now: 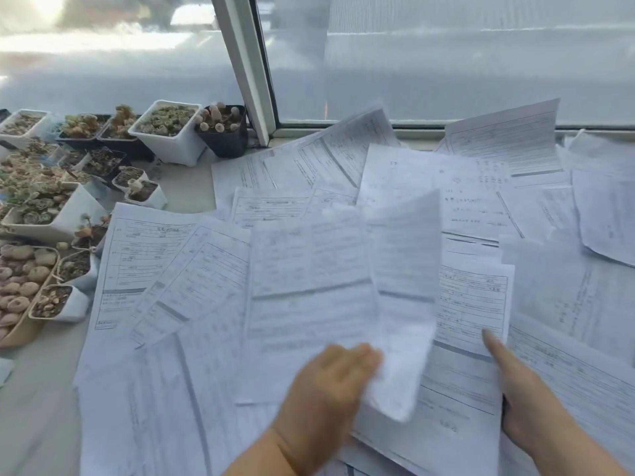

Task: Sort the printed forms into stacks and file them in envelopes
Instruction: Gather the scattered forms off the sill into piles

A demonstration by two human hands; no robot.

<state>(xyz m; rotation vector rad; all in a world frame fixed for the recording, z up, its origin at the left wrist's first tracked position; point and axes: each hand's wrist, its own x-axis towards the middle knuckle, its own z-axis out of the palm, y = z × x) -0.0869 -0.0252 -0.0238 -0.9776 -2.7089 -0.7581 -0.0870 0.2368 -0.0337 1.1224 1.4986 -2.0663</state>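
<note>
White printed paper forms lie scattered, overlapping, all over the pale table by the window.
Sorting step, no stacks yet: left hand pinches a lifted, blurred sheet; right hand w/ fingers straight rests on forms. Next: match form type, start a stack. No envelopes visible; print unreadable; succulent pots at left.

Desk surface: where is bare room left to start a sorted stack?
Bare desk shows at the near left, between the loose forms and the succulent pots. A smaller gap lies between the white pots and the far sheets. Centre and right are covered in overlapping forms, where the left hand holds a sheet.
</note>
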